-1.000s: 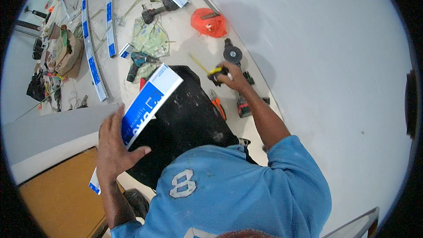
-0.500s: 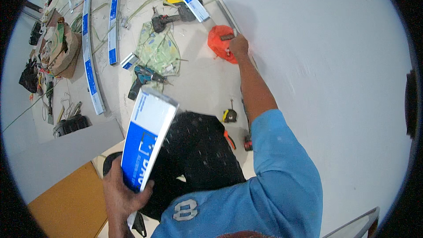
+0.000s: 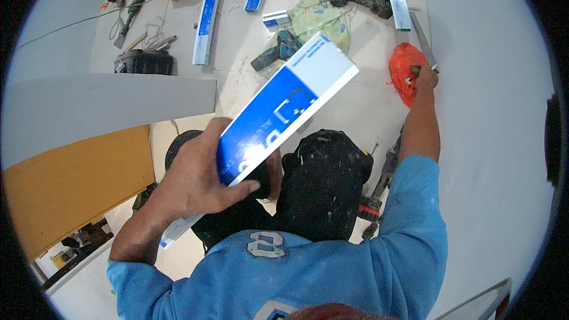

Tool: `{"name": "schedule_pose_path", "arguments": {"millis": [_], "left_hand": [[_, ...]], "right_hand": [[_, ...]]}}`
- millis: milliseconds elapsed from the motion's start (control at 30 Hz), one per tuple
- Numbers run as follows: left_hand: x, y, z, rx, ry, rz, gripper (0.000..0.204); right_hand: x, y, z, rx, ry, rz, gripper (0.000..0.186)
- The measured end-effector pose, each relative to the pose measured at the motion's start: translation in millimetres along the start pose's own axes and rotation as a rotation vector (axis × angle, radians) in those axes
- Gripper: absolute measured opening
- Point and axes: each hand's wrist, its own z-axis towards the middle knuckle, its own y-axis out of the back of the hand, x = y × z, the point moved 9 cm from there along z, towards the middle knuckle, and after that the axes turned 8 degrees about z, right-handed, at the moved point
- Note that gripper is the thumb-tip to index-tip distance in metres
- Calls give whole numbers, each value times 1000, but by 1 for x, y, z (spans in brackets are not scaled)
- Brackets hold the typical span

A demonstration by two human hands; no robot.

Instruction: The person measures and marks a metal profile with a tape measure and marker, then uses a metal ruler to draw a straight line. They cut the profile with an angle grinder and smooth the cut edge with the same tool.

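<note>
The left hand [image 3: 192, 181] grips a blue-and-white panel [image 3: 284, 109], tilted above the lap. The right hand [image 3: 425, 76] is closed on an orange bag [image 3: 402, 71] lying on the floor [image 3: 361, 106] beside the wall [image 3: 492, 142].

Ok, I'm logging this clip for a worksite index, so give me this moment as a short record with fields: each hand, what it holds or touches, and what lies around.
left hand: grips a long blue and white panel, tilted up and away
right hand: stretched out to the orange mesh bag on the floor, fingers at it
posture: crouched, dark paint-flecked trousers
near right arm: tools on the floor
farther off: teal drill, more blue and white strips
</note>
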Motion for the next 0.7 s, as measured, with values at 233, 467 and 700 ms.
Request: {"name": "schedule_pose_path", "arguments": {"millis": [233, 467, 700], "left_hand": [[-41, -22, -15, -77, -174, -21, 83], [-70, -64, -34, -332, -458, 266, 84], [-92, -68, -60, -478, -549, 148, 78]], "right_hand": [[85, 91, -126, -22, 577, -213, 32], [126, 228, -459, 286, 436, 578, 17], [90, 190, -653, 697, -37, 379, 23]]}}
